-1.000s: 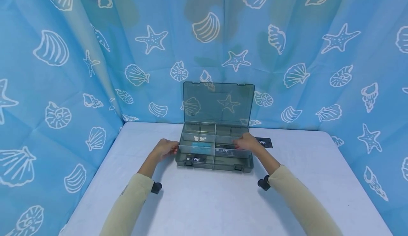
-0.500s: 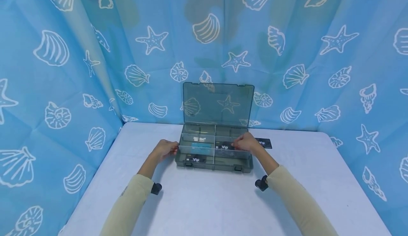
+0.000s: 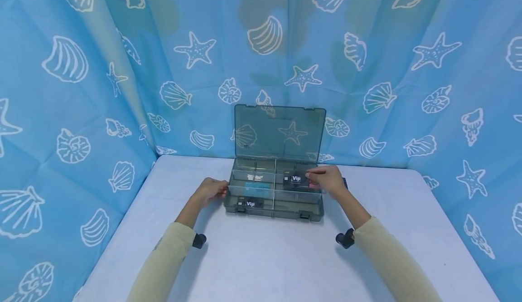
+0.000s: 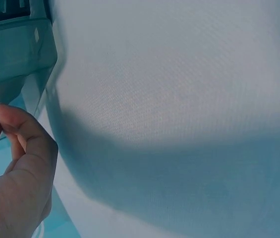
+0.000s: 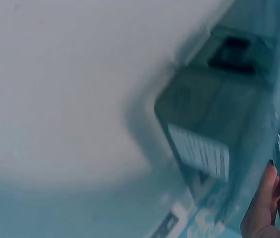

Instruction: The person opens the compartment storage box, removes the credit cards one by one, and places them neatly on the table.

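Observation:
A smoky-clear divided storage box point(image 3: 274, 212) stands on the table with its lid point(image 3: 281, 132) raised. My right hand point(image 3: 329, 180) pinches a black card point(image 3: 295, 180) marked "Vip" above the box's right compartments; in the right wrist view the card point(image 5: 279, 151) is seen nearly edge-on. My left hand point(image 3: 210, 189) grips the box's left wall between thumb and fingers, also visible in the left wrist view. Another black "Vip" card point(image 3: 250, 203) lies in the front left compartment. Behind it is a blue card point(image 3: 257, 188) in the middle left one.
Further back on the left, a small whitish piece point(image 3: 255, 177) shows in the box. A dark card point(image 3: 345, 183) on the table is mostly hidden behind my right hand. Clear dividers split the box. A blue shell-print curtain point(image 3: 195, 89) hangs behind the white table point(image 3: 261, 261).
My right hand has risen and moved right, lifting the black card from the middle right compartment. My left hand has stayed on the box's left side.

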A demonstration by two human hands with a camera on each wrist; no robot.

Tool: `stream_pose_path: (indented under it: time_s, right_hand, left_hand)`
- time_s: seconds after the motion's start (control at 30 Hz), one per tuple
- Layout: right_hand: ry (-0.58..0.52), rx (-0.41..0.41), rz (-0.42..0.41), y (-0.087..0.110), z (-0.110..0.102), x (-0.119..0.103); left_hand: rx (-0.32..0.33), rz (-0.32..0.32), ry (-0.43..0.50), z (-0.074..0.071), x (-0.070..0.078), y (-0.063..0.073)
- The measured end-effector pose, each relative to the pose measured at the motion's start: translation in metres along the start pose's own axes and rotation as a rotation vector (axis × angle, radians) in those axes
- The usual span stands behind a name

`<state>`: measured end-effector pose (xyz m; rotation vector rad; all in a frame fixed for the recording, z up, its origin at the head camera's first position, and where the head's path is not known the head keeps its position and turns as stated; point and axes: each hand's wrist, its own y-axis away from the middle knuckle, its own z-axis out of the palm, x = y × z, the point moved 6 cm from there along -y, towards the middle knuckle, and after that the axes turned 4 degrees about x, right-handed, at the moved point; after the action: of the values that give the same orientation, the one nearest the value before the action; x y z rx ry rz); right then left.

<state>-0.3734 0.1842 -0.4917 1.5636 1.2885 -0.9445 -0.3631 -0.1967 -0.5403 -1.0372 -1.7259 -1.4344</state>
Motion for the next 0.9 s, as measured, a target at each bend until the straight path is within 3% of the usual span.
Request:
stream_pose_path:
  time_s: [0.2, 0.43, 0.57, 0.7, 0.9]
  right_hand:
    - [0.008, 0.058, 0.027, 0.0, -0.046, 0.004]
    - [0.073, 0.102, -0.013, 0.009, -0.099, 0.023]
    - [0.107, 0.137, 0.009, 0.014, -0.121, 0.038]
    - [0.113, 0.157, 0.087, 0.014, -0.126, 0.059]
    - [0.164, 0.143, 0.169, 0.01, -0.114, 0.092]
  left_hand:
    - [-0.002, 0.01, -0.005, 0.001, 0.0, 0.001]
    - [0.006, -0.001, -0.01, 0.0, -0.002, -0.002]
    - [0.005, 0.005, -0.011, 0.0, -0.003, -0.003]
    - [0.009, 0.003, -0.012, 0.0, -0.003, -0.003]
    - [0.007, 0.002, -0.015, 0.002, -0.002, -0.004]
